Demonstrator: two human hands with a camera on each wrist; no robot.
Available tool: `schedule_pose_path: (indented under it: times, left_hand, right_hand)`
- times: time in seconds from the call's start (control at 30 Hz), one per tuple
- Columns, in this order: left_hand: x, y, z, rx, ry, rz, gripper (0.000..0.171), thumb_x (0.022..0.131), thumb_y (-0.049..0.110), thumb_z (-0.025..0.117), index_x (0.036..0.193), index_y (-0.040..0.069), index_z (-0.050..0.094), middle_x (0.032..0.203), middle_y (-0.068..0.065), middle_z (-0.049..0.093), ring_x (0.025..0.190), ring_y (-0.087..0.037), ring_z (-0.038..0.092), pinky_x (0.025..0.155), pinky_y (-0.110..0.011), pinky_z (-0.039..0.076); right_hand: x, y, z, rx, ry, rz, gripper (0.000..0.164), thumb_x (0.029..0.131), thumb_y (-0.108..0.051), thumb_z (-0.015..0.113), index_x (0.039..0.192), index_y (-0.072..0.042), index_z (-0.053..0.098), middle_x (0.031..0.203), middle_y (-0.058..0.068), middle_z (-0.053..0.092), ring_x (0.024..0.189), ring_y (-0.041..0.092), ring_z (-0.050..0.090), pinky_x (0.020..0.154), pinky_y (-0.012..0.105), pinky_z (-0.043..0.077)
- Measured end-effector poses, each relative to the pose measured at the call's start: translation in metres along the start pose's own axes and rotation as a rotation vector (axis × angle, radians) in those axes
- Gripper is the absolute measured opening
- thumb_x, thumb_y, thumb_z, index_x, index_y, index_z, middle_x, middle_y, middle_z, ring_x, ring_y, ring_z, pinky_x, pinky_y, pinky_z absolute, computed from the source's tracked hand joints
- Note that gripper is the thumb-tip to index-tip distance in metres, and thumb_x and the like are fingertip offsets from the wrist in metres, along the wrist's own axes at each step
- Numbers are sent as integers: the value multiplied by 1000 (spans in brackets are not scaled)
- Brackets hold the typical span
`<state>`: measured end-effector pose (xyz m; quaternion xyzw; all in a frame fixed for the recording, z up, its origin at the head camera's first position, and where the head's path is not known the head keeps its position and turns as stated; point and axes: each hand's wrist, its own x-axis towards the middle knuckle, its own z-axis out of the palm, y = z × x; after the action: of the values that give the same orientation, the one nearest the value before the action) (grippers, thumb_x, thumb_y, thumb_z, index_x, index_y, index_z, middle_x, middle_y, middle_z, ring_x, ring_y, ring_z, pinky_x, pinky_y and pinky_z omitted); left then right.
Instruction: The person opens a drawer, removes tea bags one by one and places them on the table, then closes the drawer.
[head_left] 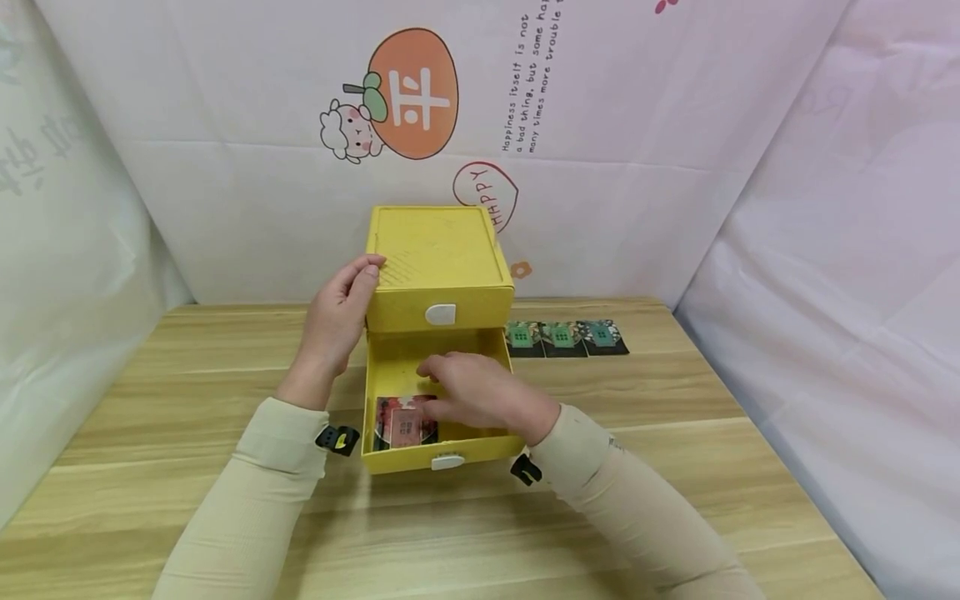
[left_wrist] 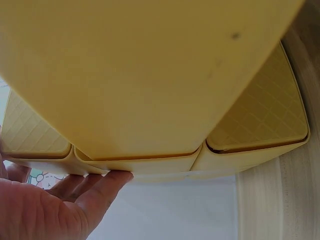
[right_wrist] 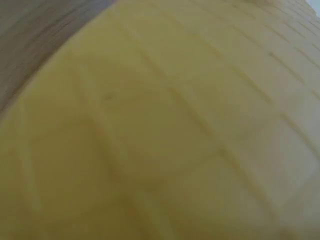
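Observation:
A yellow drawer box stands near the back of the table. Its middle drawer is pulled out; the tiers above and below it look closed in the left wrist view. My left hand rests on the box's upper left side, fingers nearly straight against it in the left wrist view. Over the pulled-out drawer reaches my right hand, its fingers loosely extended. Beside its thumb, a red picture card lies in the drawer's front left part. Whether the thumb touches the card I cannot tell. Drawer plastic fills the right wrist view.
Three picture cards with green and teal designs lie in a row on the wooden table, right of the box. White printed cloth hangs behind the table and at both sides. White pulls mark the drawer fronts.

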<state>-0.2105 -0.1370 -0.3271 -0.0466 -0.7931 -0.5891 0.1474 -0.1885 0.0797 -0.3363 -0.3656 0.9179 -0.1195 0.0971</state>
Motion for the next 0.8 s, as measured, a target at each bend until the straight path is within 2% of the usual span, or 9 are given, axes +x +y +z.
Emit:
schedule_pose_path:
  times: [0.27, 0.6, 0.8]
  left_hand:
    - [-1, 1, 0, -7, -5, -6, 52, 109, 54, 46, 149, 23, 59, 157, 0, 51, 140, -24, 48, 114, -51, 40]
    - [0, 0, 0, 0, 3, -7, 54, 108, 57, 45, 147, 23, 60, 156, 0, 52, 140, -23, 49, 113, -50, 41]
    - [-1, 1, 0, -10, 3, 0, 53, 108, 55, 46, 147, 21, 60, 156, 0, 53, 141, -23, 48, 114, -49, 40]
  right_hand:
    - [1, 1, 3, 5, -21, -33, 50, 101, -39, 70, 140, -8, 64, 131, 6, 70, 116, 18, 65, 102, 38, 54]
    - [4, 2, 5, 66, -52, -100, 45, 101, -34, 70, 137, -7, 65, 109, 1, 72, 96, 12, 62, 93, 33, 54]
    - [4, 1, 4, 68, -57, -101, 44, 103, -33, 69, 138, -7, 65, 111, 2, 72, 97, 12, 63, 94, 33, 54]
